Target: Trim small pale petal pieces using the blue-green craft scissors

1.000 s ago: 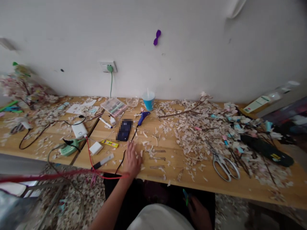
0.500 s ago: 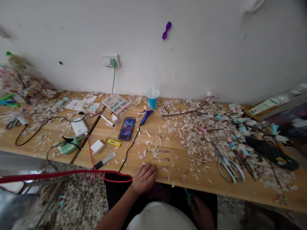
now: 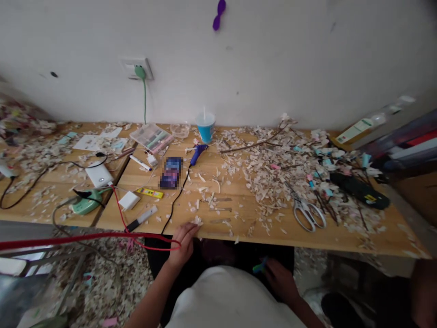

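My left hand (image 3: 184, 240) rests on the near edge of the wooden table (image 3: 235, 182), turned partly on its side. Its fingers are stretched out and close together, and a pale petal scrap (image 3: 198, 220) lies at their tips. The thumb is hard to make out. Below the table edge, over my dark lap, my right hand (image 3: 278, 275) is closed round a small green and blue tool (image 3: 260, 267). Most of that tool is hidden by the fingers and shadow, so its kind does not show. A red cord (image 3: 164, 246) passes beside my left wrist.
Scissors (image 3: 309, 214), a dark green bundle (image 3: 358, 189) and flower branches (image 3: 252, 146) lie among petals on the right. A blue glue gun (image 3: 198, 154), phone (image 3: 171, 173), blue cup (image 3: 205, 127), power bank (image 3: 99, 174) and utility knife (image 3: 141, 218) lie centre and left.
My left hand has turned from lying flat to more on its side, uncovering the petal scrap. My right hand has risen in view, showing more of the green and blue tool. The view has shifted.
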The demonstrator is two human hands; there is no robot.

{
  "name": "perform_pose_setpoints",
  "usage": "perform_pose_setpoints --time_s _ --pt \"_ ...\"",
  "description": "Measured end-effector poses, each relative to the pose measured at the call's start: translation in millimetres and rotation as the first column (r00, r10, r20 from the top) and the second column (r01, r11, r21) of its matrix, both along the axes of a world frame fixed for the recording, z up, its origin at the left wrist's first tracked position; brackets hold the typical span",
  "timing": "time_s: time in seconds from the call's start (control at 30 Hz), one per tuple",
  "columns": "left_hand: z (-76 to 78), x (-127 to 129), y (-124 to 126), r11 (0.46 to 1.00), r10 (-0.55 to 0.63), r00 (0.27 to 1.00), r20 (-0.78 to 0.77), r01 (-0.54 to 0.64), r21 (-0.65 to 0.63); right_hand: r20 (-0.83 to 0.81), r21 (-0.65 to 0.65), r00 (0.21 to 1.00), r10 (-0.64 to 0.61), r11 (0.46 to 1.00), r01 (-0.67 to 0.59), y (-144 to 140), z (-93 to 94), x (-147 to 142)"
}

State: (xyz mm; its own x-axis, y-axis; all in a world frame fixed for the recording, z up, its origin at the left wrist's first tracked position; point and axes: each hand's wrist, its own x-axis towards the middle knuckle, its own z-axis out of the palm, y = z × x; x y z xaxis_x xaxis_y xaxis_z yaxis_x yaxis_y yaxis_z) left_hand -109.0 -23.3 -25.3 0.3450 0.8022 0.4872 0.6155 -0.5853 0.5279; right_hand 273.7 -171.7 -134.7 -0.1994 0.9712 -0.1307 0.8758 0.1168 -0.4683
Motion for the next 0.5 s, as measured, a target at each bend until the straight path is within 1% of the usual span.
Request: perform_pose_setpoints --time_s 0.07,0.1,0.17,0.23,0.3,0.37,0.43,0.5 --pt "0.4 -1.0 -6.8 1.0 -0.021 0.998 -0.055 0.02 -0.018 -0.021 -0.025 0.993 0.116 0.993 -0.117 5.6 7.6 6.7" --pt "0.1 0.2 -10.1 1.0 -0.009 0.996 -0.085 0.007 -0.027 -0.028 -0.036 0.985 0.168 0.985 -0.169 11.3 10.8 9.6" --pt "-1.5 4.4 -15.5 0.998 0.041 0.988 -0.15 -0.049 -0.049 -0.033 -0.053 0.966 0.257 0.965 -0.258 27.4 14.2 14.0" --pt "-3.4 9.4 -18.1 0.99 0.105 0.972 -0.209 -0.123 -0.075 -0.035 -0.072 0.945 0.326 0.942 -0.328 45.9 13.6 16.1" --pt "-4.6 14.2 -18.0 0.977 0.153 0.959 -0.24 -0.183 -0.106 -0.034 -0.098 0.926 0.375 0.921 -0.376 62.0 10.6 15.6" --pt "-4.6 19.4 -16.0 0.965 0.195 0.953 -0.23 -0.228 -0.131 -0.03 -0.124 0.914 0.404 0.906 -0.405 72.4 7.9 13.2" --pt "-3.3 25.5 -13.3 0.954 0.229 0.953 -0.196 -0.26 -0.147 -0.026 -0.144 0.905 0.425 0.894 -0.424 77.4 7.7 10.3" --pt "-1.4 31.8 -10.6 0.954 0.236 0.957 -0.17 -0.262 -0.148 -0.034 -0.157 0.892 0.451 0.879 -0.45 79.7 10.3 8.3"
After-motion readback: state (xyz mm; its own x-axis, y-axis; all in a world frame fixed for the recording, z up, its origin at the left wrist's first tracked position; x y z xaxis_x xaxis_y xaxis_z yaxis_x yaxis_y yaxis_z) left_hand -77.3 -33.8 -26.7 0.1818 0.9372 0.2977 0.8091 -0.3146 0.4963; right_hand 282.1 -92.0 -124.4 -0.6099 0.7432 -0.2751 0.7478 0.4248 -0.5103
